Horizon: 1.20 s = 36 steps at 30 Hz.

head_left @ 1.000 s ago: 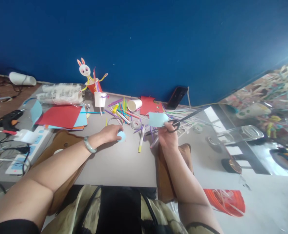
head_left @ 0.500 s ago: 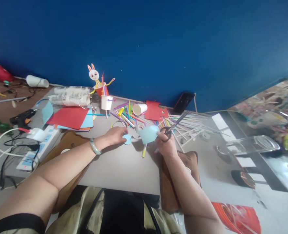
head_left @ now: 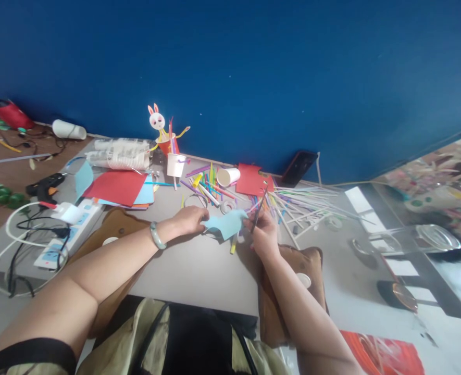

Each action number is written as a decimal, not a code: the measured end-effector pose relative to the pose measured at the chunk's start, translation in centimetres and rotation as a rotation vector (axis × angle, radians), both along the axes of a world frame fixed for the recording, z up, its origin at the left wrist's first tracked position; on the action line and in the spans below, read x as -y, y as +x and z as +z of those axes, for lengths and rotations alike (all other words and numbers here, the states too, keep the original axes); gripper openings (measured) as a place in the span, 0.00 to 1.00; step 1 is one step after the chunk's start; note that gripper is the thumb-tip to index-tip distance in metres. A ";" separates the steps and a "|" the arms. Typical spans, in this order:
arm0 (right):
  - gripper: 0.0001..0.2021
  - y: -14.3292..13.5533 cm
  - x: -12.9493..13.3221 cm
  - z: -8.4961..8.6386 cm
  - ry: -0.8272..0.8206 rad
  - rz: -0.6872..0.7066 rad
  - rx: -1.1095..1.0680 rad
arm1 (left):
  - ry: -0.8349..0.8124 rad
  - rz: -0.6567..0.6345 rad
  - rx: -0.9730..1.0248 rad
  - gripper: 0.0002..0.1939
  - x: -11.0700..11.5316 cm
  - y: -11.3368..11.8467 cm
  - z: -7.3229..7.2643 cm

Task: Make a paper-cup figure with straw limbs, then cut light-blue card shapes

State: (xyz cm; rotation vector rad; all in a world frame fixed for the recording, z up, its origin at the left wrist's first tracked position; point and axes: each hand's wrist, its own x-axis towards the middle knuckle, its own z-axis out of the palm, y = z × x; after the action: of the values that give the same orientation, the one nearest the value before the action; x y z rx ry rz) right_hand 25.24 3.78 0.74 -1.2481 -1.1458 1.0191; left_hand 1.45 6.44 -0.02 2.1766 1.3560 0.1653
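Note:
A light blue sheet of paper (head_left: 228, 224) with a curved, cut edge spans the gap between my hands. My left hand (head_left: 191, 220) is closed on its left end, thumb and fingers pinched together. The small light blue cut piece is not distinct; the sheet or my fingers may hide it. In my right hand (head_left: 264, 233) are dark-handled scissors (head_left: 259, 208), with the blades pointing up and away. The fingertips of that hand touch the sheet's right corner. Just below the paper lies a short yellow piece (head_left: 233, 245).
Behind my hands are loose coloured straws (head_left: 210, 188), a white paper cup (head_left: 228, 177) and red paper (head_left: 249, 179). A rabbit figure in a red cup (head_left: 163, 143) stands farther back. To the left are coloured sheets (head_left: 116, 187), a glue gun (head_left: 46, 186) and a power strip (head_left: 72, 234).
The blue sheet has moved left from my right hand to my left, which now grips it. The scissors have turned from pointing right to more upright. The view has shifted slightly.

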 end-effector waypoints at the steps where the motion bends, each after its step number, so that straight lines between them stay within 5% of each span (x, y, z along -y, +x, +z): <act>1: 0.12 0.0 0.0 0.1 0.000 -0.019 0.004 | -0.003 0.006 0.007 0.15 0.0 0.0 0.2; 6: 0.13 0.6 -0.4 0.5 -0.011 -0.150 -0.170 | -0.002 0.024 0.086 0.12 0.0 -0.2 0.4; 14: 0.18 1.1 -1.1 0.9 -0.046 -0.165 -0.455 | 0.008 0.077 0.267 0.11 -0.7 -0.4 -0.4; 17: 0.18 0.6 -0.9 1.0 -0.033 -0.143 -0.429 | -0.307 -0.169 0.433 0.14 -0.1 -0.3 0.3; 20: 0.17 0.1 -0.4 1.2 -0.057 -0.090 -0.437 | -0.740 -0.476 0.540 0.27 1.2 0.1 1.3; 23: 0.16 -0.3 0.2 1.1 -0.086 -0.003 -0.457 | -0.884 -0.547 0.547 0.37 2.6 0.8 2.0; 27: 0.15 -0.8 0.6 0.3 -0.059 0.054 -0.331 | -0.711 -0.367 0.569 0.22 3.1 1.6 2.1; 36: 0.14 -1.4 1.1 -0.1 -0.013 0.061 -0.066 | -0.410 0.041 0.782 0.18 1.8 2.0 0.4</act>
State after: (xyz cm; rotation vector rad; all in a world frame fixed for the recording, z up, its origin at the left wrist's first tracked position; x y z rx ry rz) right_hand 23.79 2.68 0.62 -1.1870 -1.1337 1.1070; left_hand 3.49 4.68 0.41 1.4920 0.8772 0.6205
